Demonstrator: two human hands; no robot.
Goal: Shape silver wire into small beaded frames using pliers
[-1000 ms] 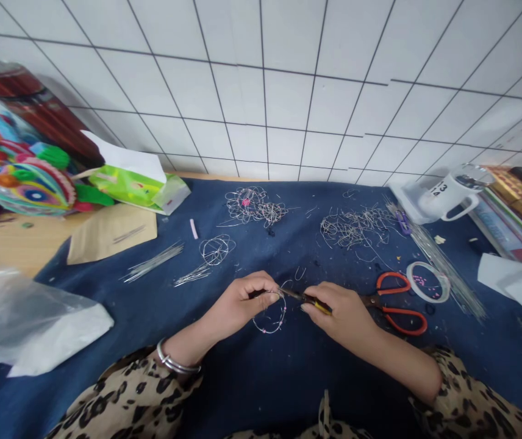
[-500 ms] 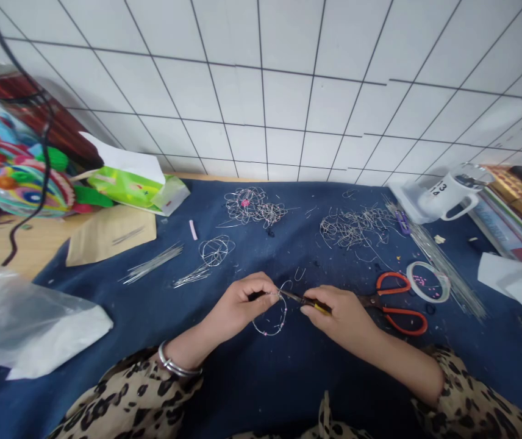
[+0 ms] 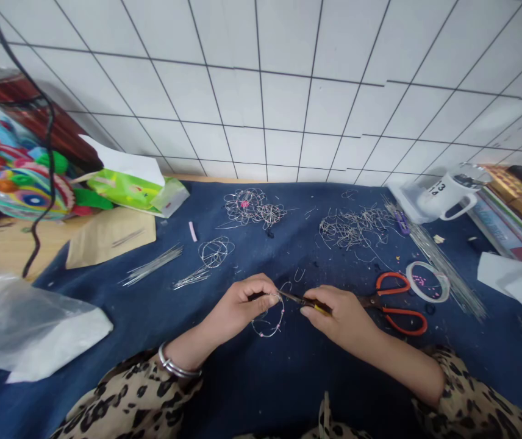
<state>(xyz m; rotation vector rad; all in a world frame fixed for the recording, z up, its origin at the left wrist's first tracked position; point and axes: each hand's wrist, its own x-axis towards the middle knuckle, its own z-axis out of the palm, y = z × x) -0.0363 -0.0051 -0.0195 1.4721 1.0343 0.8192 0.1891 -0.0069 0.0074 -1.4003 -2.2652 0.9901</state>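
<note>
Between the thumb and fingers of my left hand [image 3: 247, 305] is pinched a thin wire ring with small pink beads [image 3: 268, 335], hanging below the fingertips. My right hand [image 3: 341, 314] is closed around the yellow-and-black handles of small pliers [image 3: 318, 305]. Their narrow jaws reach left to the wire at my left fingertips; whether they clamp it I cannot tell. A small loop of wire stands up just above the jaws. Behind the right hand lie scissors with red-orange handles [image 3: 405, 320], blades partly hidden. A bent bit of wire [image 3: 300, 274] lies between and beyond my hands.
Tangled wire rings [image 3: 249, 207] and a wire heap [image 3: 355, 227] lie toward the tiled wall. Straight wires [image 3: 153, 265] are at left. A round dish [image 3: 447, 286] with pink beads, a white mug [image 3: 448, 198] and books stand right. A plastic bag [image 3: 36, 323] lies left.
The beaded ring has turned slightly in my left fingers, its lower part shifting a little left. Both hands and the pliers stay almost in place.
</note>
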